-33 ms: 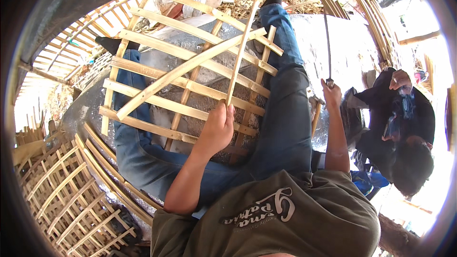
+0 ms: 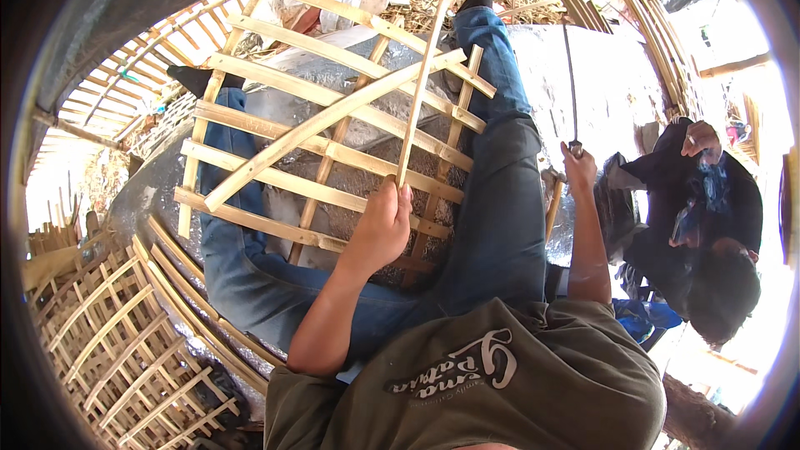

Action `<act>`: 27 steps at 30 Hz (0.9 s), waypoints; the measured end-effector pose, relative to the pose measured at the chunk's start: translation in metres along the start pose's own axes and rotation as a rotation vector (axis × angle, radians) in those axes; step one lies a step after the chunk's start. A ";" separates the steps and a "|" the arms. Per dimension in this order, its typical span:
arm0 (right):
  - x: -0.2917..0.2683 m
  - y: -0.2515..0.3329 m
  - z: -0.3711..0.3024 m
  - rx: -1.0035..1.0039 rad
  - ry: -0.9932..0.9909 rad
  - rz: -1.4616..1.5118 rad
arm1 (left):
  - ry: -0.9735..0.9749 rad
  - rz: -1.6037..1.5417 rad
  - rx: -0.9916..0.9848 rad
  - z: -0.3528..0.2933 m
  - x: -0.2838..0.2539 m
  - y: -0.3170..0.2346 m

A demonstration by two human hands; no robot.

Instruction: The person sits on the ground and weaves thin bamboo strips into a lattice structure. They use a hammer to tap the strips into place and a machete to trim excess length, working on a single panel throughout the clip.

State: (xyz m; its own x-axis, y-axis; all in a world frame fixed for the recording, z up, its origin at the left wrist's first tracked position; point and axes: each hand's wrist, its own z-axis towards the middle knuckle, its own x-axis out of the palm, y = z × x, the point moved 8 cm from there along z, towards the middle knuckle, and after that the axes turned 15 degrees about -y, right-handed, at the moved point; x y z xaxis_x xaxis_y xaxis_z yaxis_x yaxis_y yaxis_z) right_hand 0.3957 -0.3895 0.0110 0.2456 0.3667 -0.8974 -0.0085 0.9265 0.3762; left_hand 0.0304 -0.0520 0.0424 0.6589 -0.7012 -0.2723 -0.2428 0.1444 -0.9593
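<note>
A bamboo lattice (image 2: pixel 250 123) of flat crossed slats lies between my outstretched legs. One loose bamboo strip (image 2: pixel 287 148) rests diagonally across it. My left hand (image 2: pixel 383 221), at the lattice's near edge, is closed round the lower end of a long thin bamboo strip (image 2: pixel 421 87) that points away from me over the slats. Out past my right thigh, my right hand (image 2: pixel 581 171) grips the handle of a long thin dark metal rod (image 2: pixel 572 83). The rod points away from me, apart from the lattice.
A wooden tool handle (image 2: pixel 553 210) stands between my right thigh and right forearm. A co-worker (image 2: pixel 708 208) in dark clothes sits close on my right. Woven bamboo panels (image 2: pixel 137 350) and curved strips (image 2: pixel 179 283) lie at the near left. Long bamboo strips (image 2: pixel 646 33) lean at the far right.
The far end of the metal rod has swung slightly left, and my right hand has shifted a little. My left hand and its strip have barely moved.
</note>
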 end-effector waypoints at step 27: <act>-0.065 0.148 0.017 -0.539 0.015 0.191 | -0.214 0.313 0.243 0.008 -0.010 -0.023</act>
State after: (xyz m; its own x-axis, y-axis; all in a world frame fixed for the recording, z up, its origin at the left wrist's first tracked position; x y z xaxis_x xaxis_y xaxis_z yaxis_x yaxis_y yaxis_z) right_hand 0.3951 -0.2777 0.1292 0.1777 0.5297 -0.8293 -0.5456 0.7544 0.3650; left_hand 0.0353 -0.0425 0.0665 0.7192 -0.4408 -0.5370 -0.2963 0.5045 -0.8110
